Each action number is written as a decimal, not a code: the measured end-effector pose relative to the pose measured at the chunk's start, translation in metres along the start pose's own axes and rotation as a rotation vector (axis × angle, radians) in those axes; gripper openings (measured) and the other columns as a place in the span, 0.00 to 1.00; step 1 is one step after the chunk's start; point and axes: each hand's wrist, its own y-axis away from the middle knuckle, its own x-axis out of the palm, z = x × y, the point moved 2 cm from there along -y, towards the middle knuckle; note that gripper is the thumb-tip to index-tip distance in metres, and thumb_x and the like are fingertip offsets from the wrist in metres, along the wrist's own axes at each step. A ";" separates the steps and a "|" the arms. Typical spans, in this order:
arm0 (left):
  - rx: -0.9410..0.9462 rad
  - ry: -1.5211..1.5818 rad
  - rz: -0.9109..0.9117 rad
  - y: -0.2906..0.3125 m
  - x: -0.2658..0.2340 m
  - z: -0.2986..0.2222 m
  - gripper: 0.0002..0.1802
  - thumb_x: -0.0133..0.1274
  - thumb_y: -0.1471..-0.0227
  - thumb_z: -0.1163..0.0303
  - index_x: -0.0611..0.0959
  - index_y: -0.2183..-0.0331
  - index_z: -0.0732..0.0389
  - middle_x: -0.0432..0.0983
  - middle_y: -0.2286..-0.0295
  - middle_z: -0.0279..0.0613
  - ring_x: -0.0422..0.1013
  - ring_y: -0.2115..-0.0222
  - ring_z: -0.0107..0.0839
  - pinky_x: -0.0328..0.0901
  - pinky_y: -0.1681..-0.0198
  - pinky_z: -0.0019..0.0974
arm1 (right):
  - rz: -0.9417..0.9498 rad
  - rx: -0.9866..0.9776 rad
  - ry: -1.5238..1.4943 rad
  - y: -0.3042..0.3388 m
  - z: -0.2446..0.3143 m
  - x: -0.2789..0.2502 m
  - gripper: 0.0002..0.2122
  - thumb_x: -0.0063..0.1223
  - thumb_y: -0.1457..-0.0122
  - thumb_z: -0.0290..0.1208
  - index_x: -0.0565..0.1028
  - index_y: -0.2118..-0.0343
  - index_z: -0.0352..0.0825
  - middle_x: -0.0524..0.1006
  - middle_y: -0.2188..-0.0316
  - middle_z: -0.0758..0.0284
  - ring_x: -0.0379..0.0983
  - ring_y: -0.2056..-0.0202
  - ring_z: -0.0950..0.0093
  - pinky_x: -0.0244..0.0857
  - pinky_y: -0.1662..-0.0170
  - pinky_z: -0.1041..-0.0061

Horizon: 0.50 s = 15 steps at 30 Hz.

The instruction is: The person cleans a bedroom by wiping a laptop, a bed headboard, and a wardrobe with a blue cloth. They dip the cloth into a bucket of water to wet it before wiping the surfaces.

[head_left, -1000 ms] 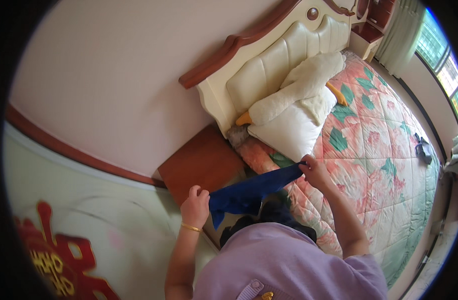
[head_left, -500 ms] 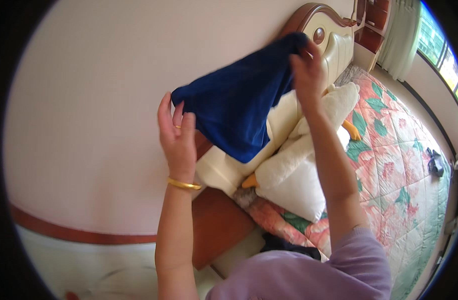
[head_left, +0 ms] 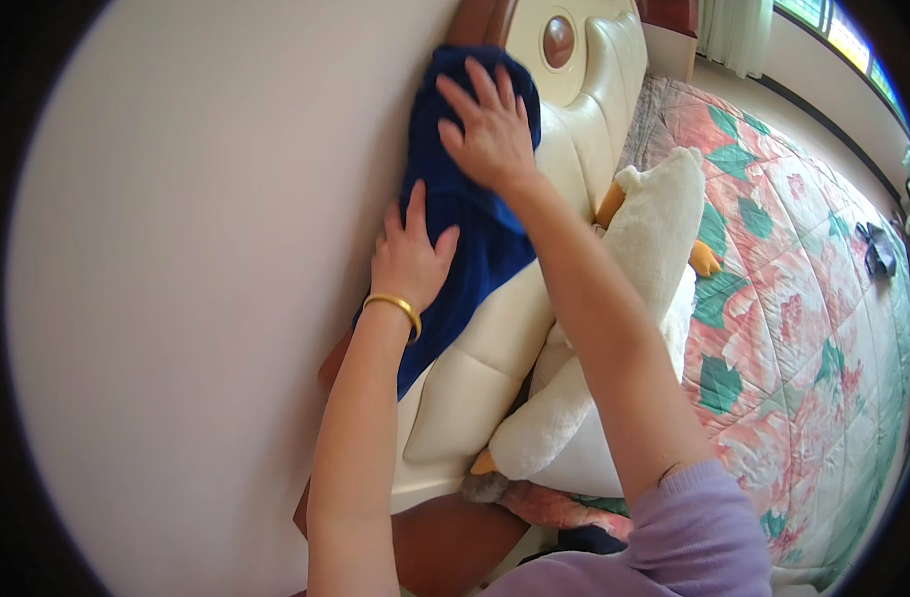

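A dark blue cloth (head_left: 480, 261) lies draped along the top edge of the cream padded headboard (head_left: 483, 363). My right hand (head_left: 490, 134) rests on the cloth's far part, fingers spread and palm down. Nearer to me, my left hand (head_left: 413, 257), with a gold bangle at its wrist, touches the cloth's wall-side edge with its fingers apart. Neither hand grips the fabric. The cloth covers part of the headboard's brown wooden rim, and its side toward the wall is partly hidden.
White plush toys (head_left: 659, 234) with orange parts lean against the headboard. A floral quilt (head_left: 783, 328) covers the bed on the right, with a small dark object (head_left: 878, 249) on it. The plain wall (head_left: 196, 249) stands close on the left. Curtains (head_left: 735, 35) hang by the window.
Half a second ago both hands held the cloth stretched in the air. Now it lies over the headboard, and the hands have let go and lie flat on it. The view has shifted closer.
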 end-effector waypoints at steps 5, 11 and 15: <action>0.070 0.047 -0.145 -0.062 0.013 -0.036 0.36 0.49 0.54 0.60 0.54 0.45 0.48 0.51 0.49 0.61 0.54 0.50 0.58 0.55 0.49 0.46 | -0.173 0.066 -0.184 -0.041 -0.086 0.027 0.22 0.44 0.50 0.42 0.63 0.51 0.40 0.60 0.48 0.53 0.55 0.47 0.57 0.52 0.46 0.65; 0.184 -0.099 -0.121 -0.064 0.015 -0.049 0.40 0.52 0.58 0.65 0.53 0.44 0.44 0.47 0.46 0.57 0.51 0.47 0.53 0.54 0.48 0.44 | 0.305 0.524 -0.007 0.006 -0.102 0.037 0.22 0.42 0.49 0.39 0.63 0.54 0.28 0.63 0.53 0.46 0.62 0.52 0.58 0.55 0.49 0.63; 0.253 -0.376 -0.149 -0.032 0.022 -0.065 0.31 0.47 0.56 0.71 0.62 0.47 0.50 0.46 0.45 0.49 0.46 0.45 0.45 0.54 0.50 0.51 | 0.282 0.268 0.387 0.061 -0.117 0.035 0.24 0.46 0.55 0.33 0.65 0.53 0.30 0.60 0.51 0.49 0.51 0.47 0.52 0.42 0.43 0.59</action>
